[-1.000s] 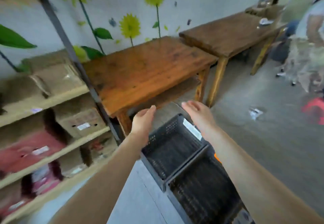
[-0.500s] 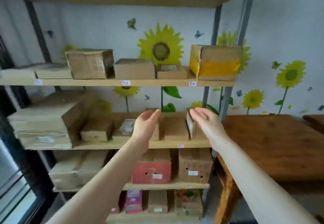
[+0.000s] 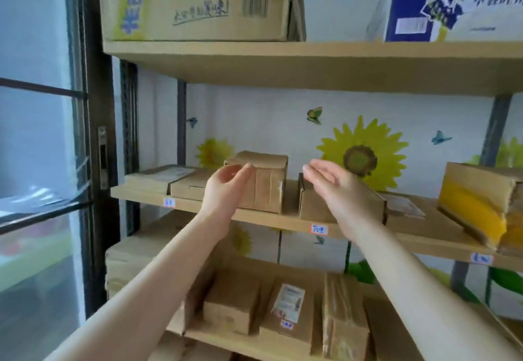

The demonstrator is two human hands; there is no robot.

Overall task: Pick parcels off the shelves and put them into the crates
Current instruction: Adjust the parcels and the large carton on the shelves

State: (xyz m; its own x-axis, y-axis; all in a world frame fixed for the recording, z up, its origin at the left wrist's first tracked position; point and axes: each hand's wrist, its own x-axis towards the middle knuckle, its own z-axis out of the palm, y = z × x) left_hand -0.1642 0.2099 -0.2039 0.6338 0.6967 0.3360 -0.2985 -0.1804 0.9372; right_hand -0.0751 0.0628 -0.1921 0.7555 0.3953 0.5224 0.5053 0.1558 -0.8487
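Note:
A taped brown cardboard parcel [image 3: 266,182] stands on the middle shelf [image 3: 254,217]. My left hand [image 3: 226,188] is raised in front of its left side, fingers relaxed, fingertips near its top front edge; contact is unclear. My right hand [image 3: 336,188] hovers open to the parcel's right, apart from it, in front of a low brown box [image 3: 311,205]. Both hands hold nothing. No crate is in view.
Flat parcels [image 3: 175,182] lie at the shelf's left end, a yellow-taped box [image 3: 481,208] at the right. Several labelled parcels [image 3: 288,309] fill the shelf below. Large printed cartons [image 3: 198,1] sit on the top shelf. A dark window frame [image 3: 93,140] borders the left.
The view swung from the crates on the floor up to the shelves and then left and higher. Both open hands rose from the lower shelf level to the taped parcel.

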